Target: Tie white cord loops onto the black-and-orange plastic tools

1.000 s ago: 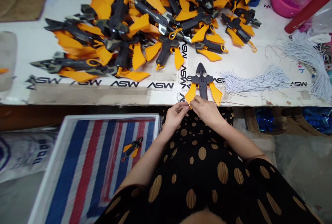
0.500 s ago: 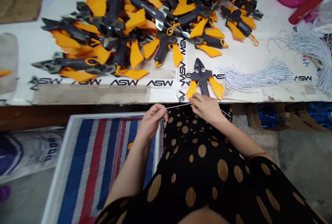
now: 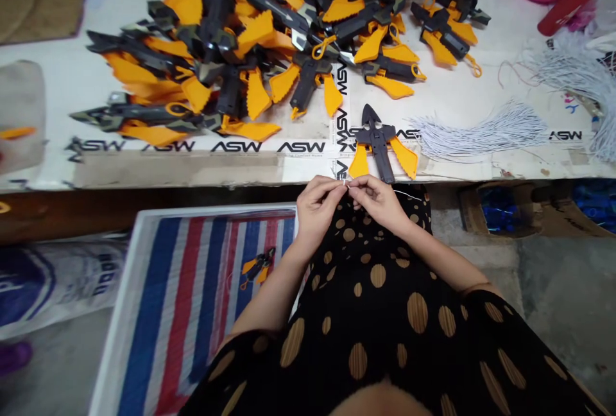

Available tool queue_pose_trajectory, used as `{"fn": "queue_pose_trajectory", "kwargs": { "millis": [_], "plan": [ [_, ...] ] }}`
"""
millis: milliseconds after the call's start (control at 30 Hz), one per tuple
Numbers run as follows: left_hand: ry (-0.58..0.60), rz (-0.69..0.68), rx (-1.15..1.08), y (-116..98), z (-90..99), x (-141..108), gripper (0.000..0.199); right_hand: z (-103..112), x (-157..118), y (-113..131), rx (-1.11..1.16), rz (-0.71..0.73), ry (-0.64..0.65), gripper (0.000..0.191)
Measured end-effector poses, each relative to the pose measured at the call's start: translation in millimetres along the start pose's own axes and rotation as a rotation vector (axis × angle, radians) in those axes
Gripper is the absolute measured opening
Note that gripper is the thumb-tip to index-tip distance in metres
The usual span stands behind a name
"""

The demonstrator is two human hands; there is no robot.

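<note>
Two bare hands at table edge, L hand & R hand together, both pinching thin white cord just below black-orange plastic toy pliers on white table. Big pliers heap remains beyond; one piece lies on striped tray; white cord bundle lies right.

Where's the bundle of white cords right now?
In the head view, the white cord bundle lies on the table's right side, just right of the lone black-and-orange plastic pliers.
</note>
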State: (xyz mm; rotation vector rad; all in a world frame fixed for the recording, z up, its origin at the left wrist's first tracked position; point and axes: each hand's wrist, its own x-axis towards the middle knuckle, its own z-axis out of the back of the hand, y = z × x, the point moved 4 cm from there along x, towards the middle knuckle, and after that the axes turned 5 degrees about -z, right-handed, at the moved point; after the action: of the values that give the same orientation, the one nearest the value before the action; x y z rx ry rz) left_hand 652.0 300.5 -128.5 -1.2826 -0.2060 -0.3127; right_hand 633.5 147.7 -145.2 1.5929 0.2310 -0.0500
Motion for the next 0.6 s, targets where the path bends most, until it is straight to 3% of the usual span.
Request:
{"fn": "queue_pose_trajectory", "kwargs": {
  "millis": [167,300,467,533,600],
  "plan": [
    [0.247,-0.368,0.392,2,6.6,10,0.018,8,0,4,0.041,-0.077,0.023,0.038],
    [0.344,-0.4,0.38,14,11.1,13,0.022,13,2,8,0.024,-0.141,0.041,0.042],
    [0.158,-0.26,0.206,11,3.8,6,0.019,10,2,7,0.018,-0.126,0.074,0.04],
    [0.07,-0.081,0.015,12,-3.6,1,0.024,8,0,8,-0.015,-0.068,0.071,0.037],
    [0.092,0.184,-0.298,17,-15.4,-4,0.035,9,-3,13,-0.13,0.068,0.032,0.029]
  ]
}}
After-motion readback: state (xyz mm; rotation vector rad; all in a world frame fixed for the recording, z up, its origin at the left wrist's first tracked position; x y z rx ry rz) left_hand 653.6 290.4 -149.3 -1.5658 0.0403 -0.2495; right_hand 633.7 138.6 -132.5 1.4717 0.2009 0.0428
